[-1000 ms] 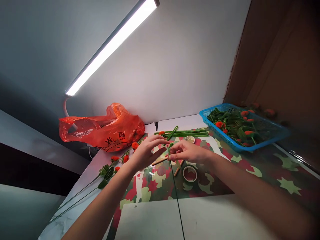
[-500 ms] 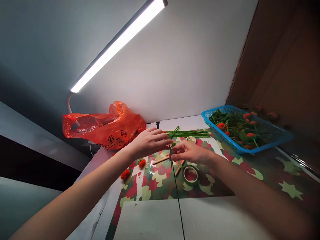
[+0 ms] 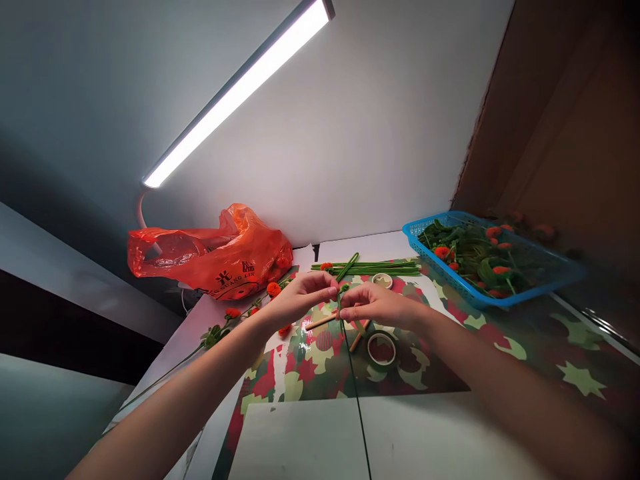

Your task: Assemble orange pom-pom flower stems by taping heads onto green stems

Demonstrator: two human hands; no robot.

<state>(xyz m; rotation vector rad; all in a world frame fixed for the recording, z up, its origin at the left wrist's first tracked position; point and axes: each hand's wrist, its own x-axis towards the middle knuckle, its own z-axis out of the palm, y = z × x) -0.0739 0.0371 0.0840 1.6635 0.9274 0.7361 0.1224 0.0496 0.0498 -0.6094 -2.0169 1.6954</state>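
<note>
Upright over the table, a thin dark green stem (image 3: 358,400) with a small green tuft at its top stands between my hands. My right hand (image 3: 383,305) pinches it just below the tuft with thumb and forefinger. On the other side, my left hand (image 3: 313,291) has its thumb and fingertips closed together close to the tuft; whatever lies between them is too small to make out. Below the hands sit a roll of green tape (image 3: 369,353) and thin wooden sticks (image 3: 320,323). A paler tape roll (image 3: 383,275) lies behind.
Green stems (image 3: 385,269) lie bundled at the back. A blue basket (image 3: 480,298) at right holds leaves and orange flowers. At left are a red plastic bag (image 3: 240,253) and a stem with orange flowers (image 3: 233,312) beside my forearm. A lamp (image 3: 240,93) hangs above.
My left hand has dropped slightly and turned, its fingertips drawing together a little left of the stem. The flowered stem beside my left forearm now shows. My right hand has hardly moved.
</note>
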